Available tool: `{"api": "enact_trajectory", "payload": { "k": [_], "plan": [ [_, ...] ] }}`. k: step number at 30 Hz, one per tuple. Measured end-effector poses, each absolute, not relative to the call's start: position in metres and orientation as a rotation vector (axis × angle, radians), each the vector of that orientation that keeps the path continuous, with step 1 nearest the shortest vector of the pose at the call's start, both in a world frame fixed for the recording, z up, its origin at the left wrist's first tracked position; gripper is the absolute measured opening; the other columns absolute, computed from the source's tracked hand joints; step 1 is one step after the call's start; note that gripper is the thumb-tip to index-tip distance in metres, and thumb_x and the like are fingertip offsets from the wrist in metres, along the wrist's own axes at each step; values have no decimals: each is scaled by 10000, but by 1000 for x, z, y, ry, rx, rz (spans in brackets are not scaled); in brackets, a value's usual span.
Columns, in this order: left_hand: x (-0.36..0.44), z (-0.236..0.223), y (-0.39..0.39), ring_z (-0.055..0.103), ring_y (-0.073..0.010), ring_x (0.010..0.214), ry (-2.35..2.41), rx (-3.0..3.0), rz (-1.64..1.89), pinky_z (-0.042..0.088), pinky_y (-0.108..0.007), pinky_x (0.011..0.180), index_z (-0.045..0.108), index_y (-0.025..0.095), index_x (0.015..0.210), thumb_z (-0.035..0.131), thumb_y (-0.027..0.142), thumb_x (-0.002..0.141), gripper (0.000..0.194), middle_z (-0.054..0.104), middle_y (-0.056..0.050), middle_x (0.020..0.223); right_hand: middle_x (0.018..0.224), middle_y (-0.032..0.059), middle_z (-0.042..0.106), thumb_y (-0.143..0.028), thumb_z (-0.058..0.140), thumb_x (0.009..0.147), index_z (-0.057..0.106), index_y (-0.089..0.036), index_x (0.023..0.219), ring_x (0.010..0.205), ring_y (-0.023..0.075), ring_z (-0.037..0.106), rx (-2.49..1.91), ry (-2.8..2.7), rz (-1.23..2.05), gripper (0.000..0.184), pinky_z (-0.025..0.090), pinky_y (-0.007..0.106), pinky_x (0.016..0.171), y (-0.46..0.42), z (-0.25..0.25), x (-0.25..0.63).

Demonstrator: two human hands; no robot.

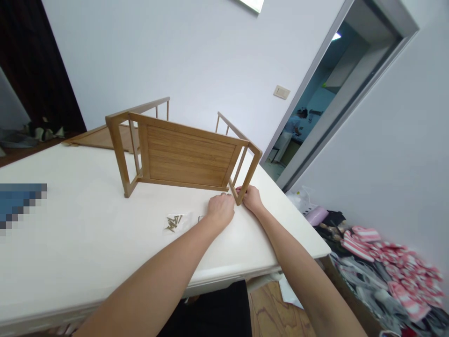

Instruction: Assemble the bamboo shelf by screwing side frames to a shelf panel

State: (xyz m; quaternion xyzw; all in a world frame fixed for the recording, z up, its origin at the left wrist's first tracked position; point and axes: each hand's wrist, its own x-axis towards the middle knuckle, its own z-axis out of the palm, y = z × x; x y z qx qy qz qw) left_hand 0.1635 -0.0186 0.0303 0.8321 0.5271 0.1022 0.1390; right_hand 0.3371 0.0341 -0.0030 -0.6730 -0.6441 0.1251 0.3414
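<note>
A wooden rack (189, 152) with a slatted panel between two side frames stands on the white table (105, 243). My left hand (220, 208) is closed near the lower right corner of the panel, and its curled fingers hide what is in them. Around the bottom corner of the right side frame (249, 175), my right hand (251, 199) is closed, its fingers partly behind the wood. Left of my left wrist lies a clear bag with several screws (173, 223). A small bent metal piece (200, 218) pokes out beside that wrist.
Another wooden panel (94, 138) lies behind the rack at the left. A blue item (17, 201), partly blurred out, is at the table's left edge. Clothes (393, 267) are heaped in a box at the right. Beyond the doorway is a person (288, 133).
</note>
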Motion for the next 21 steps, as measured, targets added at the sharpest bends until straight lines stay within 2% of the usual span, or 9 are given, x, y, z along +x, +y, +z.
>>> {"api": "enact_trajectory", "payload": {
  "k": [5,8,13,16,18,21],
  "plan": [
    [135,26,8,632,-266,1045,1729,2441,454,499,-332,864,711,108,1047,424,196,915,328,674,-166,1065,756,45,756,-174,644,743,781,-181,781,756,218,697,-1747,-1652,332,142,508,265,667,33,-1,336],
    [129,20,17,625,-245,1035,1687,2458,480,487,-319,863,704,180,1129,410,217,931,356,666,-127,1071,762,47,757,-194,653,759,784,-185,785,751,216,693,-1734,-1651,341,134,508,263,663,32,-1,336],
    [131,17,15,630,-223,1007,1551,2572,469,473,-312,860,524,308,1390,359,176,943,494,635,-91,1045,765,41,755,-226,664,768,785,-191,766,735,208,683,-1716,-1660,347,126,501,260,658,34,-3,337],
    [132,20,14,652,-224,963,1563,2646,367,481,-317,826,404,350,1467,337,94,907,620,627,-94,1050,743,34,750,-217,667,765,783,-192,744,714,203,677,-1710,-1661,349,121,493,260,657,37,-6,338],
    [134,23,15,670,-230,926,1585,2688,293,489,-330,799,363,356,1484,336,67,886,665,628,-103,1068,726,28,746,-196,672,756,785,-193,748,711,199,674,-1707,-1660,345,113,487,258,661,39,-8,338],
    [141,25,19,685,-246,907,1603,2752,211,495,-347,782,402,300,1459,315,82,909,598,648,-129,1064,712,24,743,-190,685,751,787,-193,764,716,198,669,-1703,-1660,340,103,478,254,658,42,-10,339]
  ]
}}
